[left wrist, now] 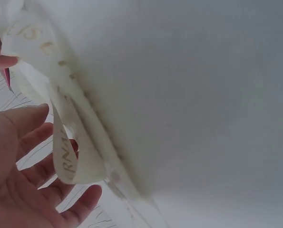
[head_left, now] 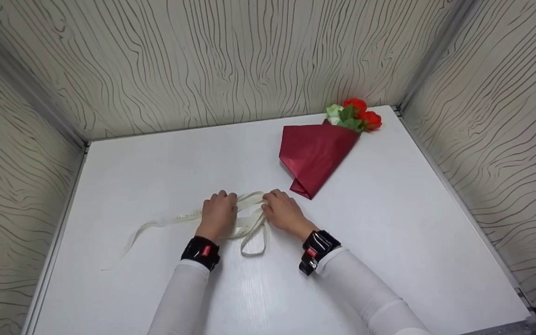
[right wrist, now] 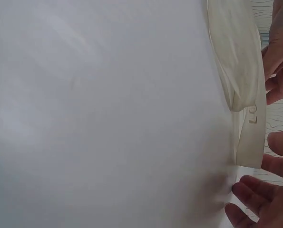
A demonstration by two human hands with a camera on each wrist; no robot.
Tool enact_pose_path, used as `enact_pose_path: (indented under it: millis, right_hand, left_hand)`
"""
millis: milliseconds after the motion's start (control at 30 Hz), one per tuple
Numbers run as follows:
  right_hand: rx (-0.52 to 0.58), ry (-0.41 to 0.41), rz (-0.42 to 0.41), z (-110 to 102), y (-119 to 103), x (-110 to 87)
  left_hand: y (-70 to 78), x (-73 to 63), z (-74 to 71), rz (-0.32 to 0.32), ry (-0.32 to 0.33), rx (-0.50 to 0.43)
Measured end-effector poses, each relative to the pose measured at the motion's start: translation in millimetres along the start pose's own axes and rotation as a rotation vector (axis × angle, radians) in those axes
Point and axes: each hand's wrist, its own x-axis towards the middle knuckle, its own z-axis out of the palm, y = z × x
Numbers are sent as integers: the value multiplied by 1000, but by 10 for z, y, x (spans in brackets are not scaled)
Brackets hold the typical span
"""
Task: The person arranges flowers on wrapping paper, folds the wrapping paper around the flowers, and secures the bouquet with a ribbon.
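Observation:
Near the middle of the table, a cream ribbon with gold lettering lies in loose loops between both hands. My left hand holds its left part between thumb and forefinger; the other fingers are spread behind a drooping loop in the left wrist view. My right hand pinches the gathered ribbon at the right, with a narrow loop hanging below its fingertips. In the right wrist view, a folded end of the ribbon reaches the forefinger. One long tail trails to the left across the table.
A bouquet wrapped in dark red paper lies beyond the right hand. Red flowers, a pale flower and green leaves show at its top. Patterned panels wall in the white table at the back and sides.

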Motion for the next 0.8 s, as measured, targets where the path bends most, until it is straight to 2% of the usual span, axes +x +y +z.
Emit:
enact_pose_path:
  millis: [100,200,333,433,567,667,800]
  right_hand:
    - [82,-11,-14,2,4,22]
    - [171,18,-51,-16,-8,44]
    - [244,124,-101,-71,-47,55]
    - [260,217,-108,-124,-71,60]
    - [305,293,-80,-203,-70,74]
    - [348,306,-90,-270,-34,86]
    - [340,318,-120,-382,53,85]
  left_hand:
    - [4,-6,11,15,27,24]
    - [2,-7,12,15,39,27]
    - [-5,14,-5,2,69,-23]
    - [-7,40,-41,9,113,-70]
    - [15,53,-149,31,149,-170]
    - [39,45,-255,42,144,-287]
    - [48,18,-421,49,124,-417]
